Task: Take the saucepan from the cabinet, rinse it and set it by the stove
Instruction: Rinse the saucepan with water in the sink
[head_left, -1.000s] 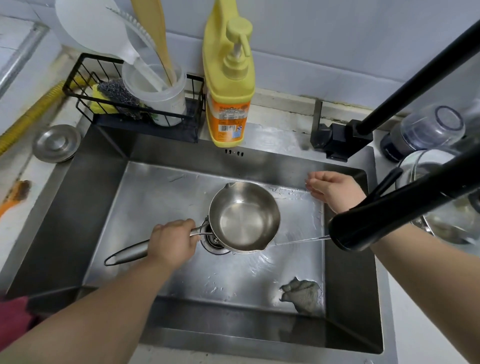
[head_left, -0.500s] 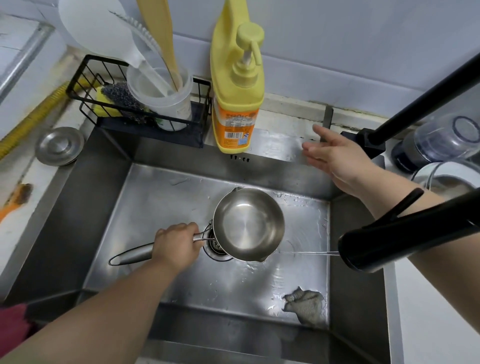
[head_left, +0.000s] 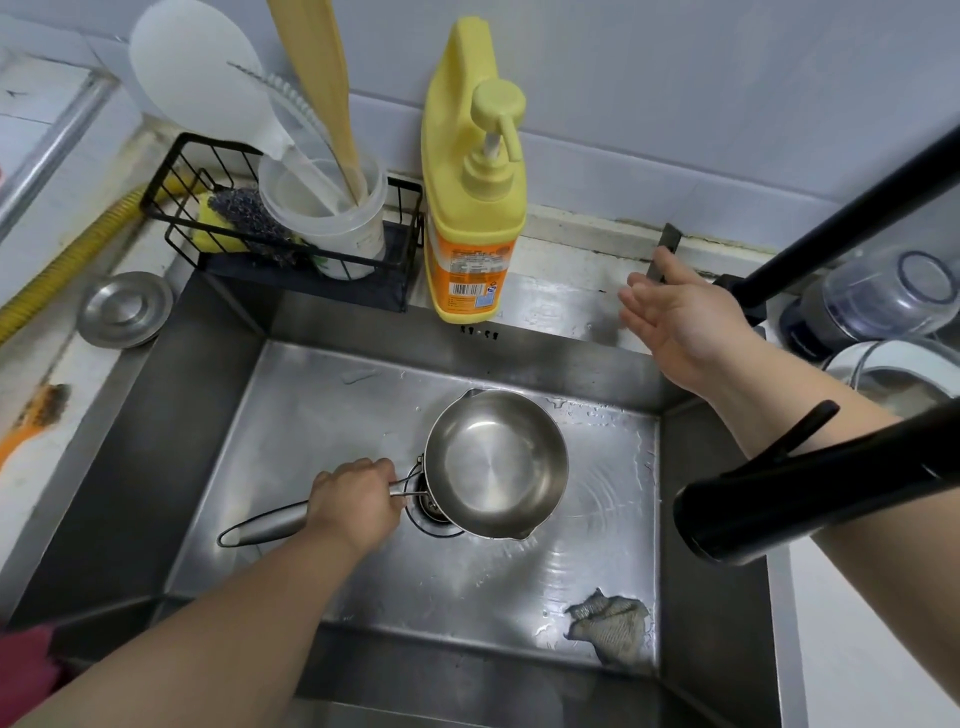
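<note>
Scene: A person stands over a stainless steel sink (head_left: 291, 384), seen from a head-worn camera.
Saucepan: The saucepan (head_left: 496, 462) is held low in the basin, over the drain (head_left: 434, 514), its bowl facing up and apparently empty.
Left hand: The left hand (head_left: 353, 501) is closed around the pan's long handle, close to the bowl.
Right hand: The right hand (head_left: 680, 314) holds nothing; its fingers are spread open, reaching to the black faucet lever (head_left: 667, 249) at the back ledge.
Faucet: The black spout (head_left: 810, 499) juts in from the right; no stream shows at this instant.
Surroundings: A yellow soap bottle (head_left: 470, 208) stands behind the basin; a grey cloth (head_left: 610, 629) lies in the near right corner.
Progress: The pan is evidently out of the cabinet and in the sink; wet patches suggest rinsing is under way or ending. Carrying it to the stove remains.
</note>
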